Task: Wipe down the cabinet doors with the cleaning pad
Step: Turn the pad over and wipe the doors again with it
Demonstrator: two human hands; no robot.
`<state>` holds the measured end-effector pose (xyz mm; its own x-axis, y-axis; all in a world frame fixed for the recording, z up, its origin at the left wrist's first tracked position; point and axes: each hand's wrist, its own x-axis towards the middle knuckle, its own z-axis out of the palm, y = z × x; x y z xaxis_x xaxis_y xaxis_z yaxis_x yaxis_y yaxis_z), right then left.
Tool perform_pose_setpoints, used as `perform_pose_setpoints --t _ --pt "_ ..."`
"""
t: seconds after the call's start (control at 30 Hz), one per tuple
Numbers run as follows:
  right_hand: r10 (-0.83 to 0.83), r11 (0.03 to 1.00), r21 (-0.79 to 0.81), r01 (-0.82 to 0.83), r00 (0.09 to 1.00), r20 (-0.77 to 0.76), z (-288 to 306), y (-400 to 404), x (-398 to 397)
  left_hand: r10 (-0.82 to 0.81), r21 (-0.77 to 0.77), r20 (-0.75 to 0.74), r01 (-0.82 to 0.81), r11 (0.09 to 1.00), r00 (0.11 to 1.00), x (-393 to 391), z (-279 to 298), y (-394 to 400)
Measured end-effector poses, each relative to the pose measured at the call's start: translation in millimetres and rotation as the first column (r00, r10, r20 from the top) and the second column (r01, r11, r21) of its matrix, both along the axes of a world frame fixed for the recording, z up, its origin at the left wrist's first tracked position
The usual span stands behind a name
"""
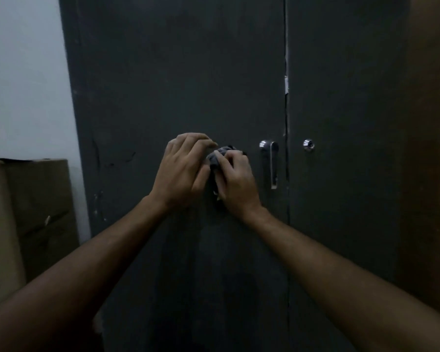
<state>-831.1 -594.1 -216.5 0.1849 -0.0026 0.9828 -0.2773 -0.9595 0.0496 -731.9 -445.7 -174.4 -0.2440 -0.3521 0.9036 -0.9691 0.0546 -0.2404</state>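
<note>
Hands meet on the dark left cabinet door [178, 85]: right hand [235, 182] grips a crumpled grey cleaning pad [220, 156], left hand [182, 171] pinching its edge; metal handle [271, 161] at three o'clock.

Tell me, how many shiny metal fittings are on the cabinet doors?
2. A lever handle is on the left door, near its right edge. A small round fitting is on the right door.

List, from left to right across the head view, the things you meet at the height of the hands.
cardboard box → left hand → cleaning pad → right hand → metal handle → round lock
</note>
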Motion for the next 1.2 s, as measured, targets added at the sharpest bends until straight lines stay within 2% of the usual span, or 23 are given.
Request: perform_pose_setpoints --t 0.13,0.2,0.27,0.3,0.37,0.43,0.47,0.53,0.6,0.63,0.7,0.8,0.87,0.9,0.97,1.03,1.07,1.1,1.13,1.17,1.2 --pt "0.06 0.993 0.092 -0.079 0.98 0.191 25 49 56 -0.021 -0.018 -0.041 0.02 1.0 0.999 15 9 41" --pt "0.014 0.995 0.092 -0.031 0.985 0.175 34 83 90 -0.009 -0.063 -0.058 0.005 0.998 0.998 23 11 57" --pt "-0.003 0.998 -0.062 0.001 0.999 -0.033 11 119 120 0.012 -0.078 -0.062 -0.017 0.997 0.998 31 16 72" --pt "0.039 0.983 -0.171 -0.068 0.984 -0.171 -13 133 128 0.033 -0.052 -0.066 -0.037 0.998 0.997 36 19 79" --pt "0.078 0.894 -0.368 -0.256 0.897 -0.435 -64 136 119 0.113 0.08 -0.062 -0.107 0.991 0.992 45 28 91" --pt "-0.009 0.796 -0.509 -0.326 0.835 -0.55 -80 114 95 0.206 0.242 -0.015 -0.197 0.95 0.978 54 35 100" --pt "-0.04 0.77 -0.556 -0.314 0.846 -0.532 -75 103 89 0.233 0.304 0.01 -0.224 0.926 0.973 58 37 104" --pt "0.039 0.814 -0.52 -0.261 0.916 -0.4 -49 95 89 0.246 0.386 0.036 -0.24 0.891 0.969 65 43 111" --pt "0.173 0.922 -0.31 -0.233 0.963 -0.208 -26 113 109 0.243 0.434 0.026 -0.23 0.871 0.97 69 48 117" --pt "0.194 0.945 -0.234 -0.229 0.968 -0.162 -25 127 123 0.242 0.454 0.017 -0.223 0.863 0.97 70 50 120" --pt "0.192 0.931 -0.265 -0.252 0.953 -0.234 -48 151 143 0.243 0.481 0.013 -0.219 0.849 0.97 72 52 123" --pt "0.116 0.779 -0.491 -0.389 0.86 -0.497 -82 128 119 0.243 0.519 0.038 -0.227 0.824 0.969 72 51 127" --pt "0.04 0.749 -0.562 -0.351 0.87 -0.491 -68 87 81 0.248 0.542 0.052 -0.236 0.806 0.967 73 50 128" --pt "0.043 0.772 -0.562 -0.297 0.906 -0.42 -55 66 64 0.264 0.548 0.061 -0.253 0.797 0.963 74 50 128" --pt "0.072 0.865 -0.479 -0.149 0.982 -0.175 -16 27 33 0.302 0.515 0.1 -0.309 0.799 0.948 73 48 123" --pt "0.058 0.981 -0.188 -0.038 0.993 0.101 23 12 24 0.34 0.431 0.159 -0.375 0.821 0.927 66 44 114" --pt "0.034 0.999 -0.014 -0.031 0.973 0.226 34 15 30 0.35 0.39 0.167 -0.388 0.835 0.922 61 41 108" --pt "0.018 0.994 0.094 -0.05 0.951 0.309 36 24 41 0.347 0.358 0.155 -0.38 0.853 0.925 56 38 101" --pt "0.019 0.992 0.11 -0.056 0.95 0.313 28 34 52 0.332 0.333 0.135 -0.358 0.872 0.934 51 35 95" --pt "0.04 0.998 0.047 -0.052 0.971 0.235 12 43 61 0.314 0.308 0.116 -0.335 0.891 0.942 48 33 89" --pt "0.054 0.995 -0.093 -0.045 0.994 0.098 -11 48 64 0.294 0.284 0.102 -0.311 0.907 0.95 45 32 84"
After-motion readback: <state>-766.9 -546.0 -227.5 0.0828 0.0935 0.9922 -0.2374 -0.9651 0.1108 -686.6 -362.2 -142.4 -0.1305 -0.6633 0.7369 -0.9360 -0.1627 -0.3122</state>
